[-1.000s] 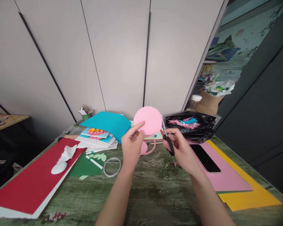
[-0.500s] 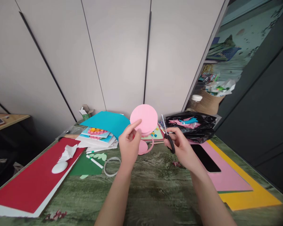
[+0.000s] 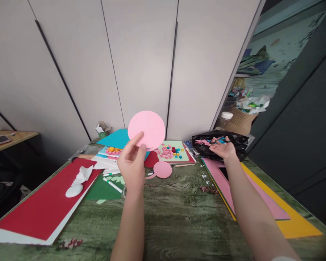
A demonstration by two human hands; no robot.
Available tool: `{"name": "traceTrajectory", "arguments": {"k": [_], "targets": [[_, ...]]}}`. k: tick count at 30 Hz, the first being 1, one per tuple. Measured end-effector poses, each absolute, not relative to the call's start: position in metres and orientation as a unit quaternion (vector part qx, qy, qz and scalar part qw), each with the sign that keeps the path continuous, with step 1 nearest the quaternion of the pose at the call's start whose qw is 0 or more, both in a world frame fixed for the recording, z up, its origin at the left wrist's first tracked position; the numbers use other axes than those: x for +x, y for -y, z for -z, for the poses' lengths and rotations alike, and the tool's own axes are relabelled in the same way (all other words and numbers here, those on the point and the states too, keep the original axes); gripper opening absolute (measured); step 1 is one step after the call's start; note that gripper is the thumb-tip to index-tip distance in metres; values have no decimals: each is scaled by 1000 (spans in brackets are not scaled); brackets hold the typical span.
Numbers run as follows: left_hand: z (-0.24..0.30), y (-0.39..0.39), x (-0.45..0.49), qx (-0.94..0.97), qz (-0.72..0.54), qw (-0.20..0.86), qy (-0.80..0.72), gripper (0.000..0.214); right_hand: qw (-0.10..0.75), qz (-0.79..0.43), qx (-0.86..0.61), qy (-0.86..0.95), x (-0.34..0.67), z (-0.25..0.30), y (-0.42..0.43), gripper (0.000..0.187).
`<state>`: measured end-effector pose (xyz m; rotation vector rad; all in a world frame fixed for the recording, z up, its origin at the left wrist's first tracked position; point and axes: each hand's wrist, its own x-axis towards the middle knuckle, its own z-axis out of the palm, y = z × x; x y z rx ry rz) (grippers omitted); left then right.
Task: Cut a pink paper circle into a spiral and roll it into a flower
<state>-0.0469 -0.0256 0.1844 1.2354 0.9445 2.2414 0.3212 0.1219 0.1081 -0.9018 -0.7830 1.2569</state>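
Note:
In my left hand (image 3: 133, 159), a round pink paper disc (image 3: 147, 127) is pinched between thumb and fingers, raised above the table with its flat side towards me. A second, thin pink edge shows along its lower rim. My right hand (image 3: 223, 149) reaches over the black plastic bag (image 3: 237, 145), palm turned up and fingers partly spread. Dark scissors handles (image 3: 227, 141) show at its fingers; the blades are hard to make out against the bag. Pink and blue paper scraps lie in the bag. A smaller pink disc (image 3: 163, 169) lies on the table beyond my left hand.
Red sheets (image 3: 43, 206) with a white oval lie left. A green sheet (image 3: 103, 190) and markers lie nearer the middle. Small coloured pieces (image 3: 168, 151) rest on a pale sheet at the back. Pink and yellow sheets (image 3: 301, 228) with a dark phone lie right, partly under my forearm.
My right hand has moved right and away, from beside the disc to over the black bag. My left hand has shifted left and up with the pink disc. The curved pink strip no longer hangs below it.

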Motion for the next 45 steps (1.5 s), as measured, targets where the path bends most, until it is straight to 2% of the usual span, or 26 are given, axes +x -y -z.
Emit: {"name": "traceTrajectory", "arguments": {"k": [5, 12, 16, 19, 25, 30, 33, 40, 45], "targets": [[-184, 22, -48, 440, -806, 218, -330, 31, 667, -563, -395, 286, 335, -98, -129, 28], [-184, 21, -47, 445, -806, 226, -318, 27, 690, -569, -370, 250, 328, -96, -114, 25], [-183, 20, -44, 454, -796, 234, -325, 27, 691, -573, -345, 274, 299, -108, -92, 18], [-183, 18, -39, 470, -781, 247, -329, 28, 682, -577, -320, 316, 263, -129, -61, 22], [-178, 21, -28, 480, -764, 246, -356, 33, 585, -497, -289, 572, 180, -181, 28, 47], [-176, 22, -16, 501, -744, 250, -365, 31, 465, -432, -362, 683, 152, -192, 70, 36], [-175, 18, -8, 492, -756, 240, -359, 29, 448, -409, -387, 694, 157, -189, 67, 32], [-165, 10, 4, 453, -786, 250, -338, 35, 383, -471, -382, 697, 163, -191, 60, 26], [-165, 11, 9, 447, -789, 263, -329, 35, 386, -437, -395, 711, 159, -190, 62, 23]]}}
